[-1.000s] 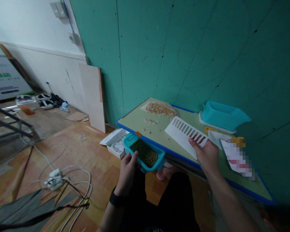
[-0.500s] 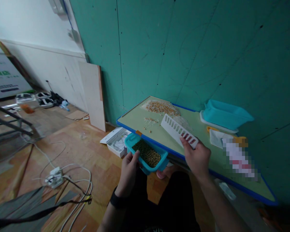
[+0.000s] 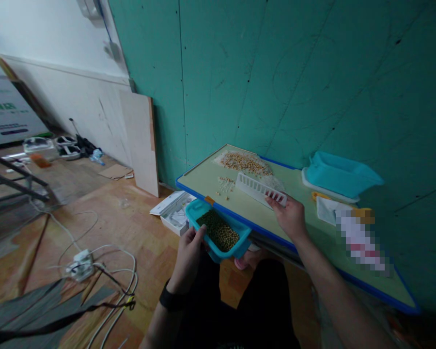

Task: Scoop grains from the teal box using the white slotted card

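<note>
My left hand (image 3: 192,246) grips the near rim of a turquoise plastic tub (image 3: 244,238), its thumb over the edge. Green beans (image 3: 211,222) and paler yellow beans (image 3: 228,239) lie in the tub, which is held against the table's front edge. In my right hand (image 3: 289,218) is a white slotted plastic strip (image 3: 256,190), held by its right end low over the tabletop. Beyond the strip spreads a pile of yellow beans (image 3: 244,163) mixed with white grains. A smaller scatter of beans and grains (image 3: 225,186) lies left of the strip's far end.
The pale table (image 3: 203,178) with a blue rim stands against a green wall. On its right are another turquoise tub (image 3: 343,173), a white cloth (image 3: 326,210) and a blurred-out packet (image 3: 361,242). A white box (image 3: 174,213) and a power strip with cables (image 3: 80,265) lie on the floor.
My right hand has moved left and slightly away from me, bringing the slotted strip closer to the small scatter. My left hand and the tub have shifted slightly left.
</note>
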Available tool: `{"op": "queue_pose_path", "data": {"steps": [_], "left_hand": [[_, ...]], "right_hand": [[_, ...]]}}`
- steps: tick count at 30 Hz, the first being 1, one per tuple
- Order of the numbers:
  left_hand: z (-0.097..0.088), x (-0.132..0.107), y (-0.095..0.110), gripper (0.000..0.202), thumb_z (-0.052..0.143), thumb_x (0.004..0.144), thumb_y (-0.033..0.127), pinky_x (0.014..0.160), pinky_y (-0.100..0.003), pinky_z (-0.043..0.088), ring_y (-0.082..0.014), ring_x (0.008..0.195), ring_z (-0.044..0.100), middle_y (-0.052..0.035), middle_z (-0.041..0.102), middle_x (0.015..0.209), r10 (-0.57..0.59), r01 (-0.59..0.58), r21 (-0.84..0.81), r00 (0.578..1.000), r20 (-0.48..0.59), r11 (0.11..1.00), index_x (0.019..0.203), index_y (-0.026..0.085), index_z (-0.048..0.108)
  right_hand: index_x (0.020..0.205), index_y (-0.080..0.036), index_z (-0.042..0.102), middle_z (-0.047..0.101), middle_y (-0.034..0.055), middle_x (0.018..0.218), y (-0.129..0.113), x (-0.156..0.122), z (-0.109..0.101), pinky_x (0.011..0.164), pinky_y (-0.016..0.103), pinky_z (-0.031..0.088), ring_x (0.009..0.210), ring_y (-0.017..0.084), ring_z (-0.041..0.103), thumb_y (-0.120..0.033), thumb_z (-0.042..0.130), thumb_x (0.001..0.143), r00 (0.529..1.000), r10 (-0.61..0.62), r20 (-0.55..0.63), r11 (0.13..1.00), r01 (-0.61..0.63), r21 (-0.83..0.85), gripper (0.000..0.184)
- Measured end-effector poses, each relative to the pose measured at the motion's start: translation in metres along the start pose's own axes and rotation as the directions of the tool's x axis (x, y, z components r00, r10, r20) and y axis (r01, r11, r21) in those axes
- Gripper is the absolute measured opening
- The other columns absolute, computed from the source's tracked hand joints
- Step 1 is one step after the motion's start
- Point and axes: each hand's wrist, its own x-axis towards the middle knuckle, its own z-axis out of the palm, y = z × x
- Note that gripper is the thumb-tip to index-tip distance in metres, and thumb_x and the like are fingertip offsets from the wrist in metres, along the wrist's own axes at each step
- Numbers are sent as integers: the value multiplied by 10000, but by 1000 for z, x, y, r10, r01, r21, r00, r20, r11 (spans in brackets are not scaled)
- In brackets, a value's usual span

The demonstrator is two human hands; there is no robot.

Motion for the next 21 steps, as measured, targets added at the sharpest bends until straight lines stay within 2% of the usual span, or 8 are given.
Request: {"op": "queue_pose_path", "data": {"steps": [7, 16, 21], "left_hand": [[-6, 4, 7, 468, 847, 651, 578, 432, -220, 377, -106, 409, 491, 35, 564, 472, 24, -24, -4, 1000, 3, 1000, 636, 189, 588], [-16, 9, 22, 441, 829, 689, 550, 464, -222, 382, -114, 438, 516, 31, 565, 493, 37, -37, 20, 999, 14, 999, 658, 180, 592], [-18, 12, 22, 429, 812, 709, 541, 464, -219, 380, -111, 434, 519, 32, 568, 493, 37, -37, 43, 999, 11, 998, 665, 182, 582]], "right_hand": [[893, -233, 774, 802, 70, 870, -12, -9, 9, 767, 382, 588, 827, 284, 756, -497, 721, 812, 1000, 23, -3, 994, -23, 107, 281], [901, -245, 774, 802, 71, 887, -27, -1, 50, 778, 388, 596, 835, 292, 759, -483, 728, 815, 992, 19, 128, 976, -46, 212, 257], [887, -238, 778, 803, 60, 878, -36, -5, 52, 759, 372, 602, 806, 273, 756, -469, 743, 800, 987, 21, 156, 964, -62, 259, 250]]}}
